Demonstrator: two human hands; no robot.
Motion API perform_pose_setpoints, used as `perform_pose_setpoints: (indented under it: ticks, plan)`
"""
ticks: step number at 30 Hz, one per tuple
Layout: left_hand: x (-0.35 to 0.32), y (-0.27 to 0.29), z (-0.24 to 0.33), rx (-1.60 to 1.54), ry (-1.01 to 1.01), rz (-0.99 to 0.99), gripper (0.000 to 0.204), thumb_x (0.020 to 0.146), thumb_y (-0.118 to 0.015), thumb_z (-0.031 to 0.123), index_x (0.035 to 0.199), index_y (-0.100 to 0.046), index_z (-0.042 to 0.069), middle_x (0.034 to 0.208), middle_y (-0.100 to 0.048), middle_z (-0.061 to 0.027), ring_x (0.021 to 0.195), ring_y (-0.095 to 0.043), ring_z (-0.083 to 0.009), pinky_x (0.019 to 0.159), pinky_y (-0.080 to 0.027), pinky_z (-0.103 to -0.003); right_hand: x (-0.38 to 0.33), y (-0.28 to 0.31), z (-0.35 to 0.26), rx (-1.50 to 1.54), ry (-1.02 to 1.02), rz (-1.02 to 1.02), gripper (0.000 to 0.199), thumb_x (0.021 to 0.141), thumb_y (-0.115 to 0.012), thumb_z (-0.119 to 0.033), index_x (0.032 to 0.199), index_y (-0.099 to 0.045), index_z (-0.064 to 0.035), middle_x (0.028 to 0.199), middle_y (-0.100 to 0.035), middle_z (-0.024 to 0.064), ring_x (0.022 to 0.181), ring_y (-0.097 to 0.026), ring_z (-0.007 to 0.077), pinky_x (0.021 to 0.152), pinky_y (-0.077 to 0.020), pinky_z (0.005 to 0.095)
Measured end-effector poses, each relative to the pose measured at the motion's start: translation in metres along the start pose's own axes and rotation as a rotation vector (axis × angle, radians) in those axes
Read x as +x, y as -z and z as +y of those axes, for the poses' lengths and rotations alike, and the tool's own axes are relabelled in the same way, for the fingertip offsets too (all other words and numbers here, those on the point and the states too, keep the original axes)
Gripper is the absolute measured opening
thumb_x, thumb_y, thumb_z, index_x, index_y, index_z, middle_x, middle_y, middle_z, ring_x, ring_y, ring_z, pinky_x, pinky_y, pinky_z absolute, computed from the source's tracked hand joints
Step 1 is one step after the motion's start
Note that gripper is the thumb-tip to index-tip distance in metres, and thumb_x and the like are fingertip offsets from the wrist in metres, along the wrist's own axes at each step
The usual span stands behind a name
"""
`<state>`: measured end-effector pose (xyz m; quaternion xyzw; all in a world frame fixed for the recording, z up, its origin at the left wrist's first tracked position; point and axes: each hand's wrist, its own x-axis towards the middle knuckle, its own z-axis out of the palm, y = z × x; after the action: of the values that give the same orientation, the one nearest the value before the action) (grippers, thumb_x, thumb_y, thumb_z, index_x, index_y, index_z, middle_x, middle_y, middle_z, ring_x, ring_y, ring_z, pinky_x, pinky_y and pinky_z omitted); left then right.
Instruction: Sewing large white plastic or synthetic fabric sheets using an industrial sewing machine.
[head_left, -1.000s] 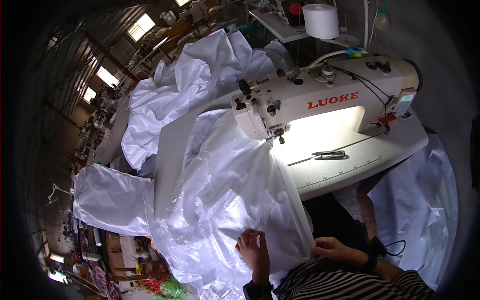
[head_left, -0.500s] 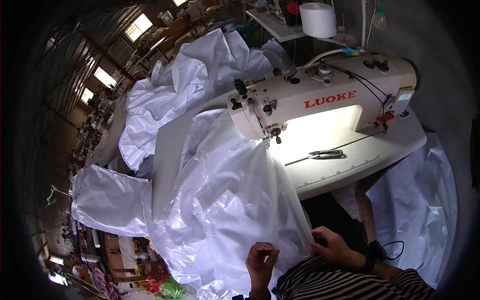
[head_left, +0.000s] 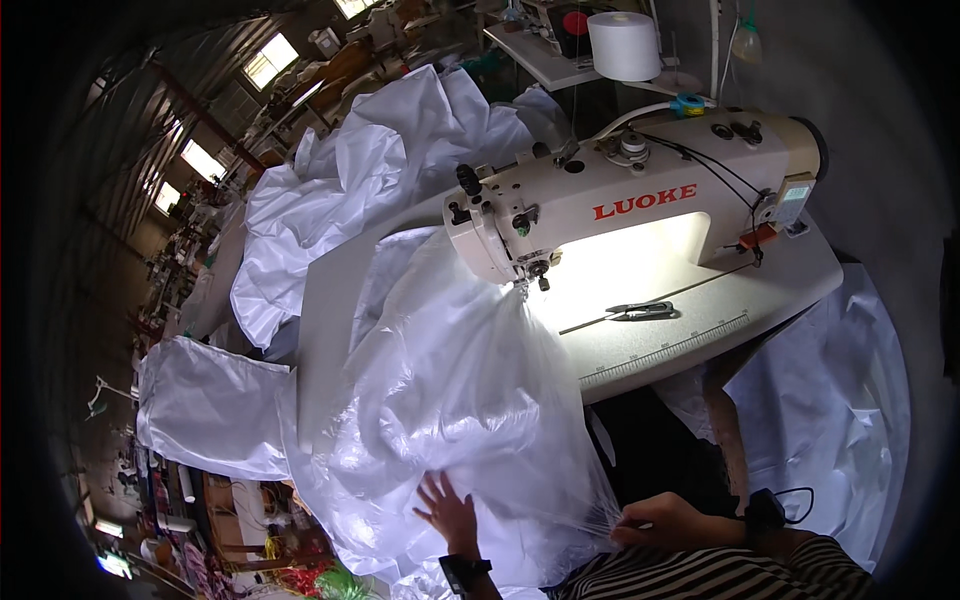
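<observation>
A large sheet of shiny white, partly see-through material [head_left: 440, 400] hangs from under the needle of a sewing machine [head_left: 620, 180] and drapes over the table's front edge toward me. My left hand [head_left: 449, 512] lies on this sheet with its fingers spread, holding nothing. At the lower right edge of the sheet, my right hand [head_left: 660, 522] pinches its gathered border, which is pulled into tight folds. The lit needle area covers the sheet's upper end, where the presser foot is hard to make out.
Thread snips [head_left: 641, 311] lie on the machine bed to the right of the needle. Heaped white fabric [head_left: 370, 170] sits behind, a white piece [head_left: 215, 405] at left, more white cloth [head_left: 825, 410] at right. A white thread cone [head_left: 623, 47] stands behind the machine.
My left hand has let go of the sheet's edge, moved left and spread out over it. My right hand has gone slightly down, drawing the border taut. The view has shifted a little.
</observation>
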<state>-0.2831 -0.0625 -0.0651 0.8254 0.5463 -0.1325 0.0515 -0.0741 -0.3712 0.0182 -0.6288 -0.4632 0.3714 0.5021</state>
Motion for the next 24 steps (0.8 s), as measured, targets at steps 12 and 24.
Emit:
perform_pose_setpoints:
  ticks: [12,24]
  plan:
    - [-0.114,0.096,0.113,-0.725,-0.597,-0.032,0.044,0.083,-0.077,0.014,0.123,-0.062,0.007,0.113,-0.069,-0.0131,0.100,-0.069,-0.0327,0.080,-0.056,-0.040,0.023,-0.012,-0.012,-0.377,0.337,-0.062,0.026,0.090,-0.074,-0.031,0.079,-0.066,-0.0091,0.078,-0.068,0.0063,0.065,-0.069,0.0260,0.060,-0.0571,0.0351]
    - [-0.134,0.115,0.103,-0.752,-0.662,0.280,0.009,0.084,-0.074,-0.001,0.090,-0.069,0.003,0.093,-0.069,-0.0121,0.075,-0.068,-0.0281,0.062,-0.054,-0.036,0.025,-0.016,0.017,0.159,0.065,-0.004,0.015,0.095,-0.070,-0.014,0.102,-0.068,-0.0011,0.093,-0.074,0.0136,0.083,-0.074,0.0254,0.075,-0.0598,0.0342]
